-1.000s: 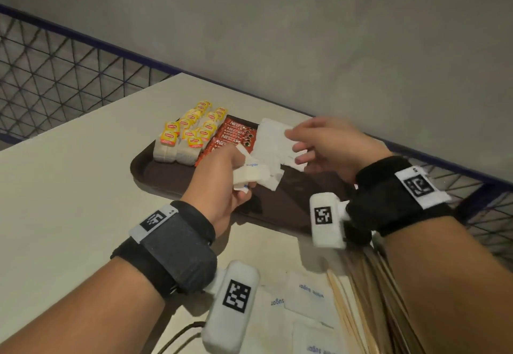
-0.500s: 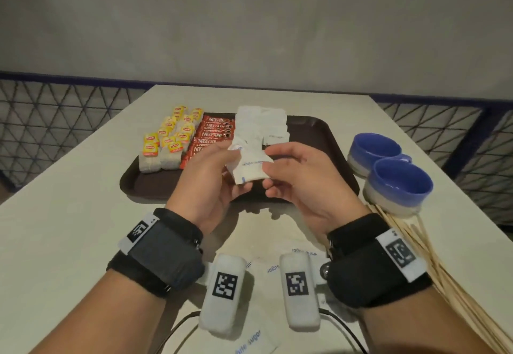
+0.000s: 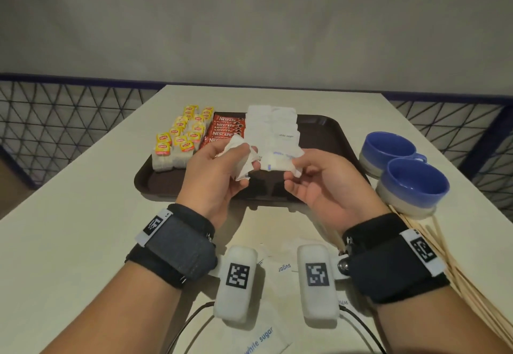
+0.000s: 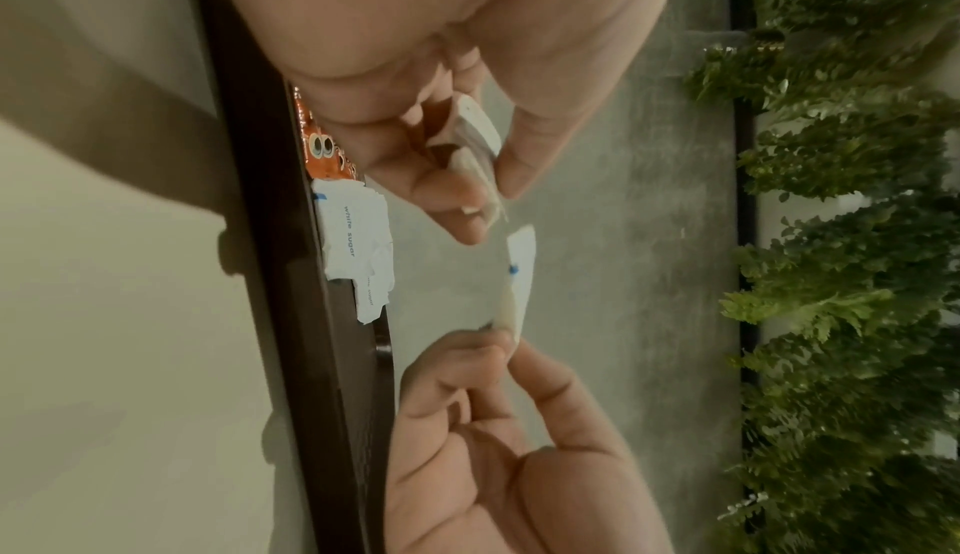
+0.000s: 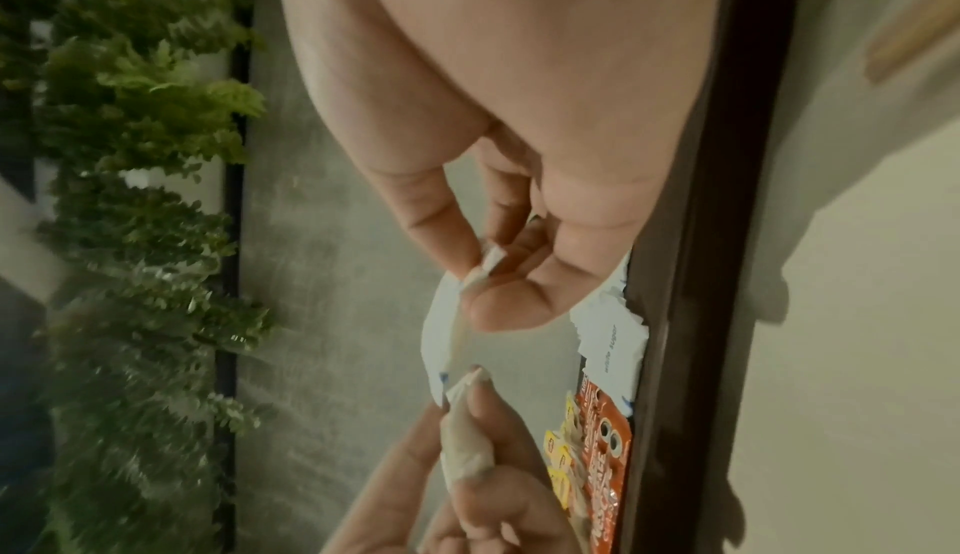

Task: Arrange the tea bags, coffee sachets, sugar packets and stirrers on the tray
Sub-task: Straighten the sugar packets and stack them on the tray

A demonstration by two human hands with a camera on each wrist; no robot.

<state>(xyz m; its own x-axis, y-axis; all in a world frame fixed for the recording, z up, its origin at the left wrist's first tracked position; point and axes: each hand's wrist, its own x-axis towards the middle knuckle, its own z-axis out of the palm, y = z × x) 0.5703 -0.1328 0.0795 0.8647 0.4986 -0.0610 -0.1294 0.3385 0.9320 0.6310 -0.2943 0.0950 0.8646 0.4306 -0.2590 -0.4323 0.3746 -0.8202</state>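
My left hand (image 3: 245, 160) grips a small bunch of white sugar packets (image 3: 244, 167) above the front of the dark brown tray (image 3: 327, 137). Just to its right, my right hand (image 3: 291, 169) pinches a single sugar packet (image 3: 279, 163) between thumb and fingers. In the left wrist view this single packet (image 4: 521, 275) hangs free of the bunch (image 4: 475, 140). On the tray lie yellow-tagged tea bags (image 3: 180, 142) at the left, red coffee sachets (image 3: 226, 128) beside them, then a row of sugar packets (image 3: 274, 126). Wooden stirrers (image 3: 455, 278) lie on the table under my right forearm.
Two blue cups (image 3: 413, 184) stand on the table right of the tray. More sugar packets (image 3: 258, 339) lie on the table near me, below my wrists. A wire-mesh railing (image 3: 55, 120) runs behind the table on both sides. The tray's right part is bare.
My right hand came back from the row of sugar packets on the tray to my left hand, took one packet off the bunch and drew it slightly to the right.
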